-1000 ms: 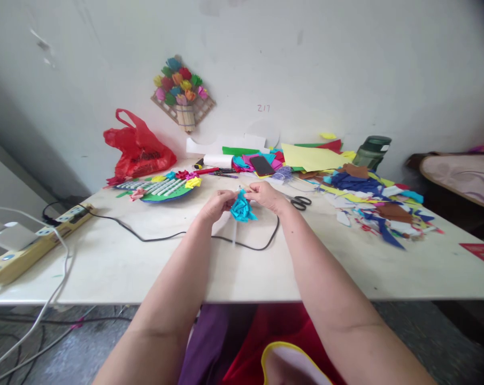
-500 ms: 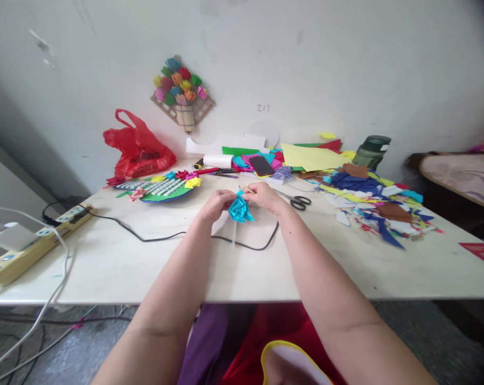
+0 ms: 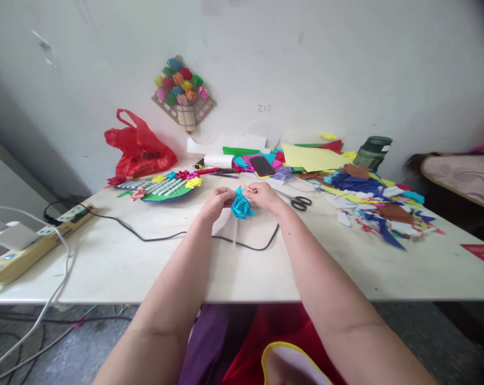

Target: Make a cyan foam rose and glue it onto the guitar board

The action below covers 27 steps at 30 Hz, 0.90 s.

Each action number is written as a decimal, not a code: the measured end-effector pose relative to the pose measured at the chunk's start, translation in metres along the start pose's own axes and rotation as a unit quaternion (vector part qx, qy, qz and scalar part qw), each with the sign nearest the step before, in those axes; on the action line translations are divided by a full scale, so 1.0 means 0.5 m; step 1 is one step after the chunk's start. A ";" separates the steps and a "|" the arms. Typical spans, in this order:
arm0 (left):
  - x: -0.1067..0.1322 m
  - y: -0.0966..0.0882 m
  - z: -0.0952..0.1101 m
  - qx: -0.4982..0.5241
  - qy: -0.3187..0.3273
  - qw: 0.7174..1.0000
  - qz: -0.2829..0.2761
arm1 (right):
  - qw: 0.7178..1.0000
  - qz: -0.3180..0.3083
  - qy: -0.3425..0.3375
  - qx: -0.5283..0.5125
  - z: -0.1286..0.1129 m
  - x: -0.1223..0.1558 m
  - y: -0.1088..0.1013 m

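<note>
A crumpled turquoise paper flower (image 3: 242, 206) is held between both hands above the middle of the white table (image 3: 145, 262). My left hand (image 3: 216, 202) pinches its left side with closed fingers. My right hand (image 3: 264, 195) grips its right side, fingers curled, with a thin wooden stick showing at the fingertips. A white stick-like piece (image 3: 234, 231) lies on the table just below the flower, beside a black cable (image 3: 169, 235).
Black scissors (image 3: 300, 201) lie right of my right hand. Coloured paper scraps (image 3: 376, 206) cover the right side. A phone (image 3: 261, 165), pens and paper sheets sit at the back, a red bag (image 3: 139, 147) and a paper-flower craft (image 3: 161, 185) at the left, a power strip (image 3: 29, 243) at the left edge.
The hands have turned the turquoise flower slightly and lifted it a little; it looks more tightly bunched. Nothing else on the table has moved.
</note>
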<state>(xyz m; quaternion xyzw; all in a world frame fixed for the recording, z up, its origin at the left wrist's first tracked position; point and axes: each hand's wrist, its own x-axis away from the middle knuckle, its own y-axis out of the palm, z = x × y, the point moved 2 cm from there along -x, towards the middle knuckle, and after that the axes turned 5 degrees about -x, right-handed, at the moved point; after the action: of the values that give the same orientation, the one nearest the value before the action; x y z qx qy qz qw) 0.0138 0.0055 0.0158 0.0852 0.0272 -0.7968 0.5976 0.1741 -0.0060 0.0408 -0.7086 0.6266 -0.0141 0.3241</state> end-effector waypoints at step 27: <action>-0.001 0.008 -0.002 0.069 -0.042 0.996 0.043 | 0.998 0.061 -0.007 0.017 0.002 -0.012 0.013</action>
<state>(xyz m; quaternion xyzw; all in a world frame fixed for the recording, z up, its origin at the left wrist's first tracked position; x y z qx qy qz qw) 0.0179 0.0052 0.0153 0.0940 -0.0565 -0.7731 0.6247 0.1675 -0.0001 0.0389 -0.6630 0.6664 -0.0001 0.3411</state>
